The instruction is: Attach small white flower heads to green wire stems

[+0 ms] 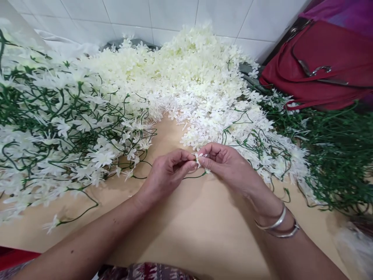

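My left hand (167, 171) and my right hand (233, 165) meet above the front middle of the table. Between their fingertips is a small white artificial flower (200, 158). Left thumb and forefinger pinch it at its base, while the right thumb and fingers close on its petal side. A thin green plastic stem (194, 177) curves just below the hands; whether it joins this flower cannot be made out. Loose white petal pieces (204, 112) lie heaped right behind the fingers.
White flowers on green stems (64, 128) pile up at the left. Cream blossoms (180, 58) are heaped along the tiled wall (175, 15). Bare green stems (338, 155) bunch at the right, below a red handbag (329, 62). Clear plastic (355, 243) lies at the lower right of the table (186, 229).
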The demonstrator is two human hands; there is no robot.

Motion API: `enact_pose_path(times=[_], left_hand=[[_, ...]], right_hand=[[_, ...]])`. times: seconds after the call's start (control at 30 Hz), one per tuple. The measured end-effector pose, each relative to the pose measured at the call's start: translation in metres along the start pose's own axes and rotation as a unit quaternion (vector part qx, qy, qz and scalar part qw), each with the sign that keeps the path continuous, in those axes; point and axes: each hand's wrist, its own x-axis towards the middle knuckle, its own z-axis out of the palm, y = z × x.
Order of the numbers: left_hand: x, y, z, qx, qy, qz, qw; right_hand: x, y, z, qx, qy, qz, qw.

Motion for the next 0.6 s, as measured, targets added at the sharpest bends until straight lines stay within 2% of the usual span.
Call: enact_pose_path(times=[0.2, 0.6], left_hand=[[-0.0004, -0.0015, 0.0000, 0.004, 0.009, 0.016, 1.000], [-0.0019, 0.0011, -0.0007, 0.030, -0.001, 0.011, 0.999]], right_hand=[[-0.0015, -0.0002, -0.0074, 0.010, 0.003, -0.006, 1.000], [-0.0024, 0.0005, -0.0027, -0.061, 0.030, -0.006, 0.998]])
